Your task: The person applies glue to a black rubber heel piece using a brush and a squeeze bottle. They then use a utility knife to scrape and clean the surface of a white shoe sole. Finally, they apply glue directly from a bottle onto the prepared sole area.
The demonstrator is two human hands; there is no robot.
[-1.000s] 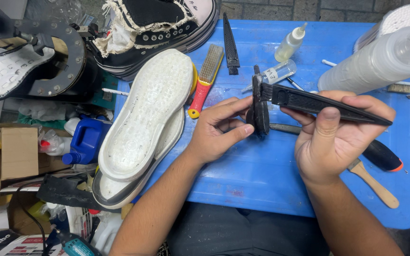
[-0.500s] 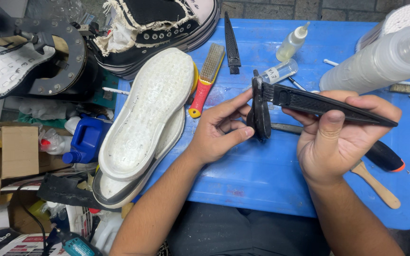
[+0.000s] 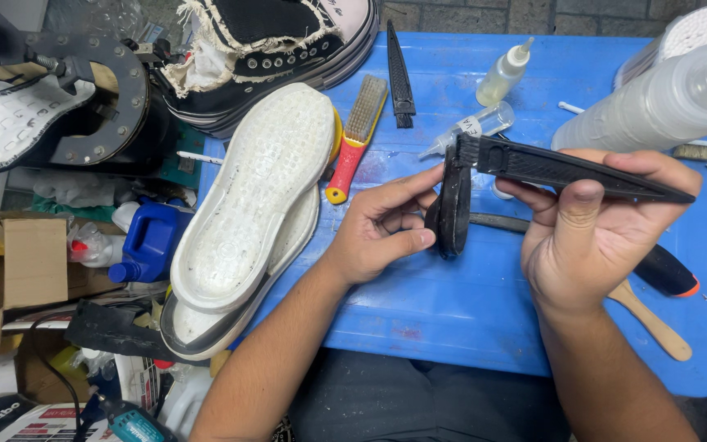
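Both hands clamped on black rubber strip [image 3: 566,168] right of white sole [image 3: 255,196]: left hand [image 3: 382,225] pinches bent end, right hand [image 3: 591,229] grips long section.

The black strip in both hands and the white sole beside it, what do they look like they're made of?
The black strip looks like matte rubber or flexible plastic: it bends sharply where the left hand pinches it, while the right hand holds the straight part. The white sole looks like moulded rubber, with a fine textured tread and grey scuffing. Neither can be told for sure.
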